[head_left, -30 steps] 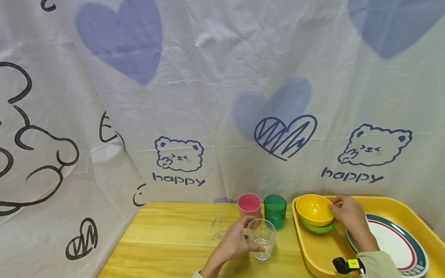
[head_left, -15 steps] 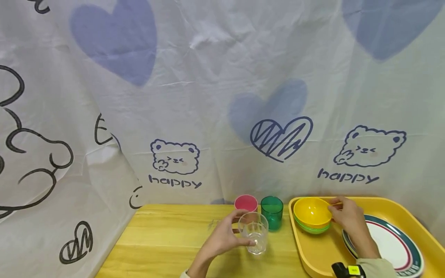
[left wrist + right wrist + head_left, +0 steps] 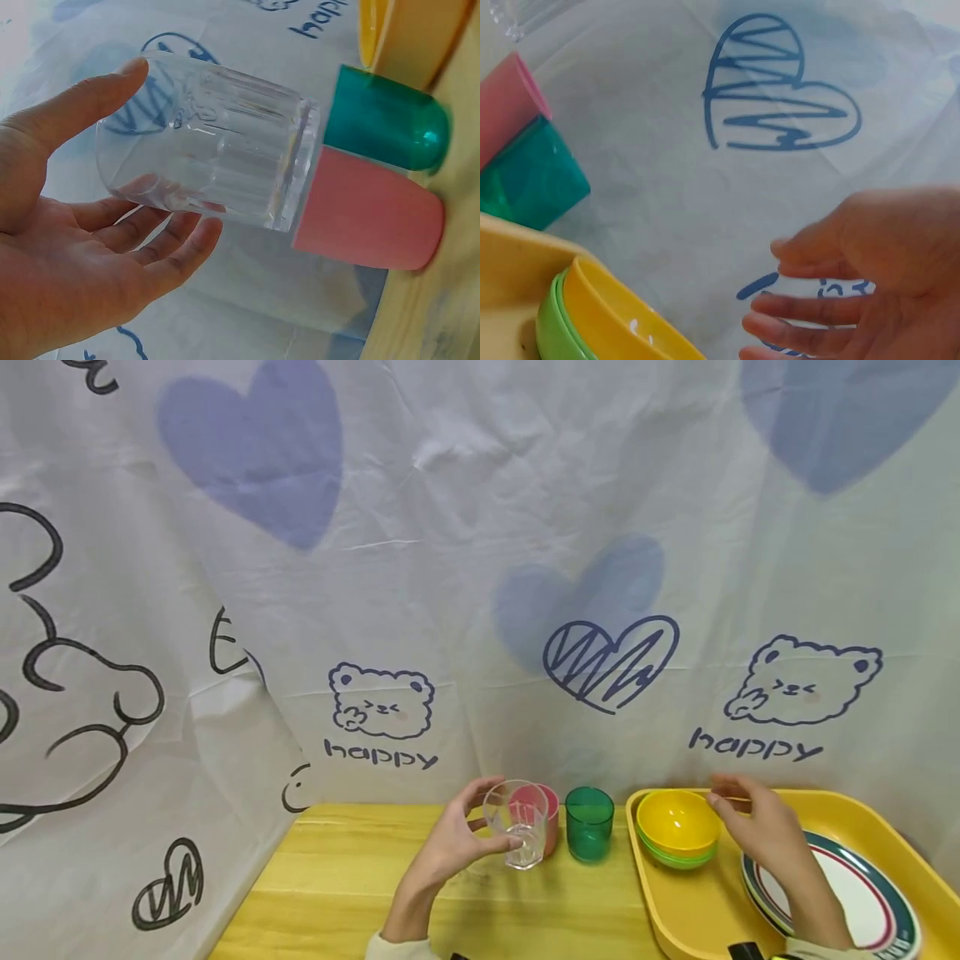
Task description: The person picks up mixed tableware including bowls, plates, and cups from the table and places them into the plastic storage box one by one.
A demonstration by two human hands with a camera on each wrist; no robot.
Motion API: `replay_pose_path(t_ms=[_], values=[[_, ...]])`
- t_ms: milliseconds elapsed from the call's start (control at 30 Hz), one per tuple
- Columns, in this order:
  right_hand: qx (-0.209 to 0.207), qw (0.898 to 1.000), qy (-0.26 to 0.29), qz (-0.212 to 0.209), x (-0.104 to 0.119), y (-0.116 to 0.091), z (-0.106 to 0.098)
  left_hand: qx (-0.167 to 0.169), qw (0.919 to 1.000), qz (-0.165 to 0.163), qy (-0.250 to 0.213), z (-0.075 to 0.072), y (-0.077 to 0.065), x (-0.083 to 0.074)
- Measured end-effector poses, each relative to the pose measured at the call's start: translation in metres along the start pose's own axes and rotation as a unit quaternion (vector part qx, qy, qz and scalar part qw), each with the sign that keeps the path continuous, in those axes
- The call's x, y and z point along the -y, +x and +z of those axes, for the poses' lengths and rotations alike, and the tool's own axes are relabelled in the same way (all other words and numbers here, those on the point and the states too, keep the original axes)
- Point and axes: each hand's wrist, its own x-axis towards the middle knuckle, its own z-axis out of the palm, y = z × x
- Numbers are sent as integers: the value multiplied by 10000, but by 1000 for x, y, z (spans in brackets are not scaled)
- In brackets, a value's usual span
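Stacking is only partly underway: left hand (image 3: 453, 843) is gripping the clear glass (image 3: 516, 834) lifted beside the pink cup (image 3: 546, 817), right hand (image 3: 765, 835) hovering loose-fingered beside nested bowls (image 3: 677, 828).

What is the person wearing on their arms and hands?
Both hands are bare, no gloves or rings to see. The left hand has a pale cream cuff at the wrist. The right hand has a pale sleeve too, with a small black gadget on the wrist.
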Motion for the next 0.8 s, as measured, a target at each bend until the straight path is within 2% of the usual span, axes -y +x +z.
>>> replay_pose_path(t_ms=[233, 333, 500, 633, 800], values=[[-465, 9936, 425, -933, 8, -11, 6, -10, 9993, -158, -327, -2, -9, -30], [-513, 9895, 699, -1155, 10, -14, 11, -61, 9993, -134, -348, -2, -9, -29], [-394, 9883, 1009, -1075, 16, -16, 18, -96, 9990, -126, -423, 0, -8, -27], [-374, 9895, 1053, -922, 19, -18, 22, -72, 9987, -187, -475, 3, -7, -26], [-352, 9885, 1142, -924, 24, -17, 26, -180, 9983, -179, -529, 5, -6, -21]])
